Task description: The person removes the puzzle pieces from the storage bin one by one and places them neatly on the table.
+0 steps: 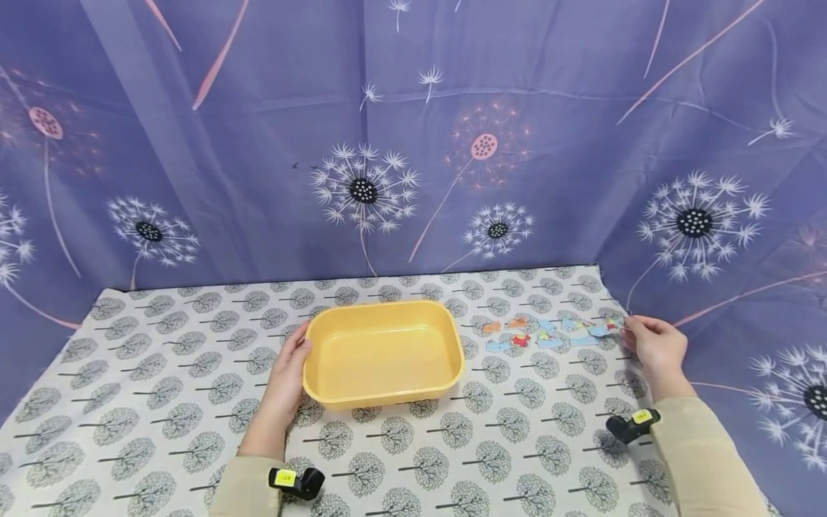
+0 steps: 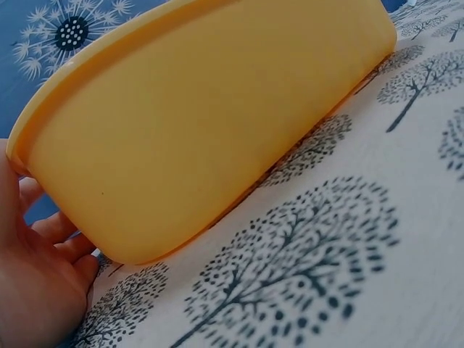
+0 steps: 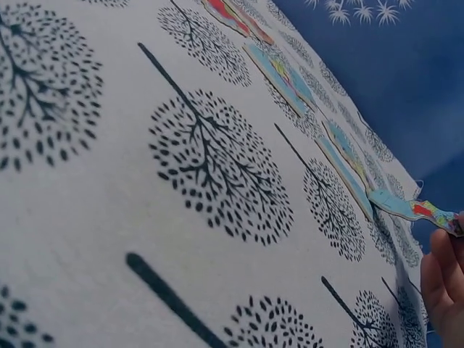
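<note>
A yellow plastic basin [image 1: 384,359] stands on the tree-patterned cloth. My left hand [image 1: 287,370] holds it at its left end; in the left wrist view the thumb is at the rim and the fingers [image 2: 58,228] lie against the end wall. At the far right, my right hand [image 1: 655,348] pinches a flat puzzle piece [image 3: 406,206], light blue with red and yellow. Several more flat puzzle pieces [image 1: 549,341], in blue, orange and red, lie in two rough rows between the basin and that hand. My right fingertips are partly cut off in the right wrist view.
White cloth [image 1: 400,467] printed with grey trees covers the table. Purple curtains [image 1: 271,179] with dandelions hang behind and along both sides, the right one close beside my right hand. A black wrist device [image 1: 297,481] sits on my left sleeve, another [image 1: 633,425] on my right.
</note>
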`<state>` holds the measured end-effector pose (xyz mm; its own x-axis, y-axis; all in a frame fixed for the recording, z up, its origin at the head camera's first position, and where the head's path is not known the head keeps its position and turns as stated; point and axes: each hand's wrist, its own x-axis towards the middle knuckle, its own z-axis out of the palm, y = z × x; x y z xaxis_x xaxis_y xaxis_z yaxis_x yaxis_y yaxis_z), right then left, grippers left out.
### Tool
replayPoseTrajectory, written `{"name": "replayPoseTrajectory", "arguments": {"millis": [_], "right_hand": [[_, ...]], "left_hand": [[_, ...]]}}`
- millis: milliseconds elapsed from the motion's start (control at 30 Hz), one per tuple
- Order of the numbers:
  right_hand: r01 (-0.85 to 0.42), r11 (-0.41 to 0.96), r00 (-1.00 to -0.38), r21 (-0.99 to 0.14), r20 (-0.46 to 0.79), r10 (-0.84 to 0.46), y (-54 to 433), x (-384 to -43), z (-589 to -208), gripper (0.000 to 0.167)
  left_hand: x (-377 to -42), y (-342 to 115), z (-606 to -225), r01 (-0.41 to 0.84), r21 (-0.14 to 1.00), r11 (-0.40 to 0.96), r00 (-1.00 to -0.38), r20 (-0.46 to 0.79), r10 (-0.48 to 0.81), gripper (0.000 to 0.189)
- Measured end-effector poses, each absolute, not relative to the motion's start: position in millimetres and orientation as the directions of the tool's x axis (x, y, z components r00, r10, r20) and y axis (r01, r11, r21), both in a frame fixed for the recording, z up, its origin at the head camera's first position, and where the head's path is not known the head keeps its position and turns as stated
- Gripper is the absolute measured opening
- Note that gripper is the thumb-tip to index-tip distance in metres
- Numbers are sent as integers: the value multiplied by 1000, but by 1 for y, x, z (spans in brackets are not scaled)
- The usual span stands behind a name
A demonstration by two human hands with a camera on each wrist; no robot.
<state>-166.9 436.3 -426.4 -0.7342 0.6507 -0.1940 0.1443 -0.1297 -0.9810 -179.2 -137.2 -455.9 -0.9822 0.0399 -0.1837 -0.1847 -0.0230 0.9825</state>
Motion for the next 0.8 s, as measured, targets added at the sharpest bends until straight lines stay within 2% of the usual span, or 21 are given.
{"name": "replayPoseTrajectory", "arguments": {"millis": [267, 567, 700, 733, 800], "right_hand": [[158, -89, -728, -983, -177, 662, 442, -167, -427, 25], [209, 9, -747, -978, -154, 647, 447, -164, -424, 23], [281, 145, -756, -949, -126, 643, 450, -162, -426, 7], [303, 199, -758, -932, -109, 643, 450, -162, -427, 8], [352, 307, -760, -884, -79, 645, 452, -162, -429, 25]], "left_hand": [[-178, -137, -454, -183, 983, -32, -983, -181, 39, 49], [-178, -137, -454, -187, 982, -23, -982, -186, 30, 49], [-179, -137, -455, -187, 982, -19, -982, -186, 30, 49], [-179, -137, -455, -187, 982, -19, -982, -186, 31, 49], [-179, -137, -456, -185, 983, -15, -982, -185, 32, 49]]}}
